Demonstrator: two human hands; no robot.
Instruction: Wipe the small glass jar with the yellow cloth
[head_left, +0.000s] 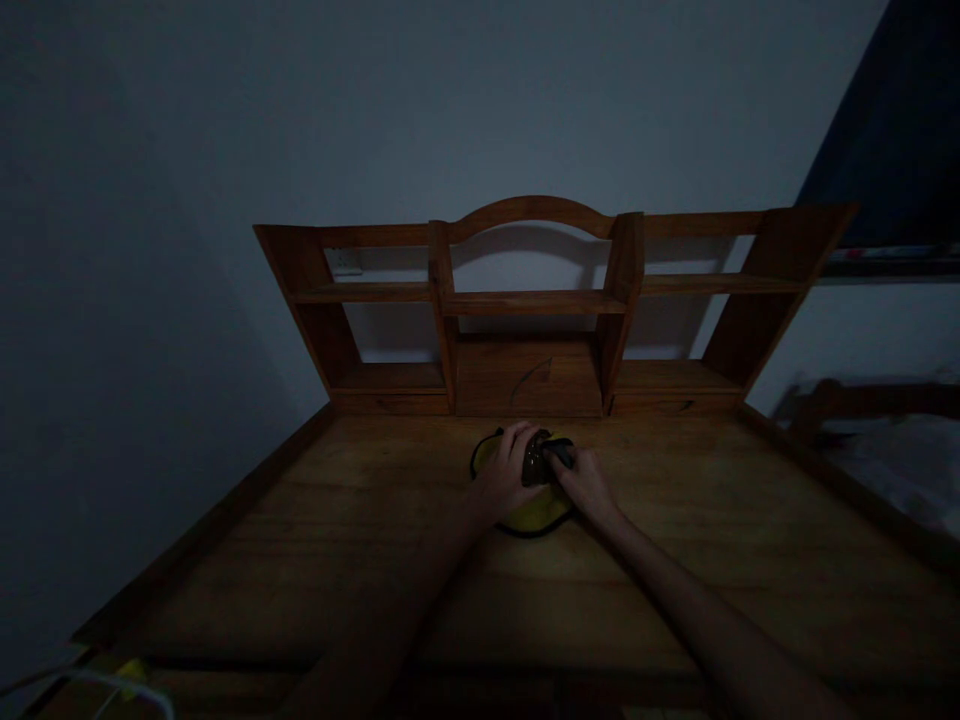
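Observation:
A round yellow mat-like piece with a black edge (534, 515) lies on the wooden desk (360, 520). Above it, a dark brown, shiny rounded object (534, 460) is gripped by my left hand (504, 475), whose fingers curve round its left side and top. My right hand (586, 480) is closed on a small black object (558, 453) at the brown object's right side. Dim light hides what kind of things these two are, and I cannot tell whether the black one is joined to the brown one.
A wooden shelf unit (536, 302) with small drawers rises at the desk's back, against a pale wall (450, 110). Raised wooden edges run along both sides of the desk. A white cable (124, 678) and a small yellow item (133, 672) are at the lower left.

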